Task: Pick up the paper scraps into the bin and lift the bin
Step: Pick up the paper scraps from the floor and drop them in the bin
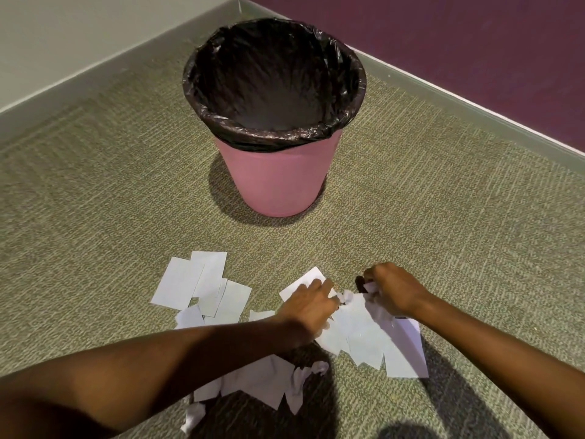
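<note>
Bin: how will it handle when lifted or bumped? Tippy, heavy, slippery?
Probably light: the bin looks like thin plastic and shows no contents; the scraps are on the carpet. May tip if bumped high, since it narrows toward its base. The loose liner could slip under a rim grip.

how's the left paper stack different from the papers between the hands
The left stack lies flat and smooth; the papers between the hands are partly crumpled. The left stack is untouched; the papers between the hands are gripped by the left hand and right hand. Both are white, on the carpet, outside the bin.
</note>
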`<state>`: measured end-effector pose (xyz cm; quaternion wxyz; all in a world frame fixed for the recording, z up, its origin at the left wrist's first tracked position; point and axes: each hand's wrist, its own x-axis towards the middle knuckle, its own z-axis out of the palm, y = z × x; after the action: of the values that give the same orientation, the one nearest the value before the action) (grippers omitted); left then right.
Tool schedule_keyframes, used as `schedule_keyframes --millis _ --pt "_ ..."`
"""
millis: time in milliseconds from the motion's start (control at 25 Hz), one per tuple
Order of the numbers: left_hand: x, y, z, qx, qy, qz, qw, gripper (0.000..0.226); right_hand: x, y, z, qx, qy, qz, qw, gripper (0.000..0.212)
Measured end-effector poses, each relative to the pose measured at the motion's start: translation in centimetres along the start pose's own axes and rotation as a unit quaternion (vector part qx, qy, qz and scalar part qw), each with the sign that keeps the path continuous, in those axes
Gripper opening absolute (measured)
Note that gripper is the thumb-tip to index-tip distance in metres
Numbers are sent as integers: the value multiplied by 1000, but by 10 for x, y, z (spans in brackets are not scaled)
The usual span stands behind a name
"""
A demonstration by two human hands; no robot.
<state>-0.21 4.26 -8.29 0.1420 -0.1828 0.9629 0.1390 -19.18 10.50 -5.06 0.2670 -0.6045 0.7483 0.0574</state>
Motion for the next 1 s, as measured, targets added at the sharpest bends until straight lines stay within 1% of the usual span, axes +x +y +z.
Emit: schedule_keyframes --millis 80,160,240,320,400,440,520,600,680,720,800,880,1000 --pt "-1 -6 1 -10 24 -19 999 60 6 7 -1 17 17 0 1000 27" --pt "-4 -14 0 -43 23 -61 997 73 11 10 -6 46 38 -4 998 32" --pt "-7 -21 -2 -89 -15 -99 991 89 14 6 -12 74 43 -7 996 40" --pt "-10 -21 -3 -125 -66 -121 982 105 16 2 -16 98 39 -12 994 40" --pt "-13 -14 3 -109 -106 -122 981 119 18 -2 -18 110 38 -19 993 39" --pt "-15 -10 7 -85 -112 -116 983 121 20 -4 -18 113 41 -20 993 39" --pt "-21 -6 17 -21 -91 -96 991 111 22 -8 -20 111 56 -27 992 39" --pt "-25 -8 23 21 -35 -79 996 98 21 -18 -24 104 75 -46 991 41" --pt "-25 -11 23 30 24 -62 997 86 21 -26 -26 92 96 -69 989 40" --pt "-23 -12 22 17 48 -54 997 79 22 -29 -26 86 104 -75 988 36" --pt "-21 -15 17 -45 88 -52 994 66 26 -31 -26 89 112 -76 987 29" --pt "-20 -19 15 -129 87 -81 984 52 28 -30 -26 100 110 -71 986 33" --pt "-16 -28 17 -262 103 -147 948 26 28 -30 -25 115 93 -49 988 39"
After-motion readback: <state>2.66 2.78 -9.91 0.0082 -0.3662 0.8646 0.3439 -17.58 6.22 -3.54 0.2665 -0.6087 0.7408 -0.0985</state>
